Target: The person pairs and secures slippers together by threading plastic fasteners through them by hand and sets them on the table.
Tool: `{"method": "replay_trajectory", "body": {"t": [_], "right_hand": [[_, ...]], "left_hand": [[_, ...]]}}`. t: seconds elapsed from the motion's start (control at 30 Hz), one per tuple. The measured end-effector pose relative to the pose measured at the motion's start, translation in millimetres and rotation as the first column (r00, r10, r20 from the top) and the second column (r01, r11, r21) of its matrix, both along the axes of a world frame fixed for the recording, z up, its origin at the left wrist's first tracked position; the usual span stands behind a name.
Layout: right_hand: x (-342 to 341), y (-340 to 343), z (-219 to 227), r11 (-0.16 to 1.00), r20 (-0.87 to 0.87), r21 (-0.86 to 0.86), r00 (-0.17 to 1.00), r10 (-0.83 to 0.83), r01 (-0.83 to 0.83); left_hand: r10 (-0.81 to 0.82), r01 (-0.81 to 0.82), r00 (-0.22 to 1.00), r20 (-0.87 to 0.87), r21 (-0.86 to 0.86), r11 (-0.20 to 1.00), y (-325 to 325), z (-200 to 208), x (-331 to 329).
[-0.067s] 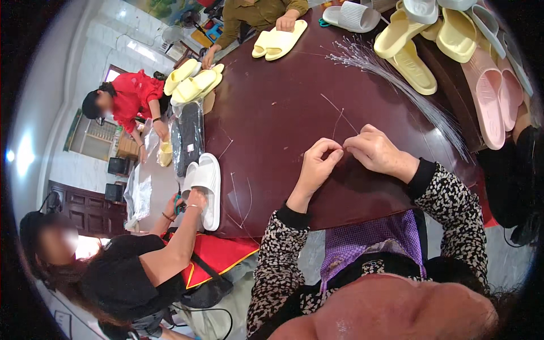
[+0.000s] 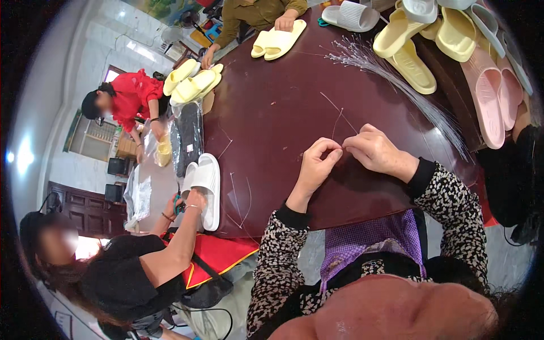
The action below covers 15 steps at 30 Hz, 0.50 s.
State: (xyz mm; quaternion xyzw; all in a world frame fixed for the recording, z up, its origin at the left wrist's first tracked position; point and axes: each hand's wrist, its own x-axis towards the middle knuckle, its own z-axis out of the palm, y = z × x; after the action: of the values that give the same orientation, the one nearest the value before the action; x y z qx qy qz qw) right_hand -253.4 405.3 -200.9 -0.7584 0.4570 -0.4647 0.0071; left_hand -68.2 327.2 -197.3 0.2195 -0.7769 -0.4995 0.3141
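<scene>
Both my hands meet over the near part of the table, fingertips almost touching. My left hand (image 2: pixel 318 165) pinches thumb against forefinger. Opposite it, my right hand (image 2: pixel 381 151) is closed in a similar pinch. A thin plastic string (image 2: pixel 338 120) rises from between them, with a kinked, crossing end lying on the table just beyond. The part inside my fingers is hidden. Farther off to the right lies a bundle of clear plastic strings (image 2: pixel 405 85), fanned out at its far end.
The dark red table (image 2: pixel 272 130) carries several loose strings (image 2: pixel 242 198) at left. Slippers in yellow, grey and pink (image 2: pixel 488 96) pile up at right. A co-worker at left holds scissors (image 2: pixel 179 204) beside white slippers (image 2: pixel 211 192); another across the table touches yellow slippers (image 2: pixel 283 41).
My hands stay in the same place. At the far left, the co-worker in red has shifted a hand and the yellow slipper slightly.
</scene>
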Motion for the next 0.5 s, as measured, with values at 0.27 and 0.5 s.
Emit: {"method": "replay_trajectory", "body": {"t": [0.27, 0.5], "right_hand": [[1.5, -1.6, -3.9, 1.0, 0.038, -0.029, 0.999, 0.013, -0.012], [-0.4, -2.4, -4.6, 0.999, 0.002, -0.039, 1.0, 0.009, -0.009]], "left_hand": [[0.033, -0.033, 0.999, -0.01, 0.016, 0.999, -2.4, -2.6, -0.3], [0.03, -0.03, 0.999, -0.012, 0.037, 0.999, -3.8, -3.2, 0.3]]}}
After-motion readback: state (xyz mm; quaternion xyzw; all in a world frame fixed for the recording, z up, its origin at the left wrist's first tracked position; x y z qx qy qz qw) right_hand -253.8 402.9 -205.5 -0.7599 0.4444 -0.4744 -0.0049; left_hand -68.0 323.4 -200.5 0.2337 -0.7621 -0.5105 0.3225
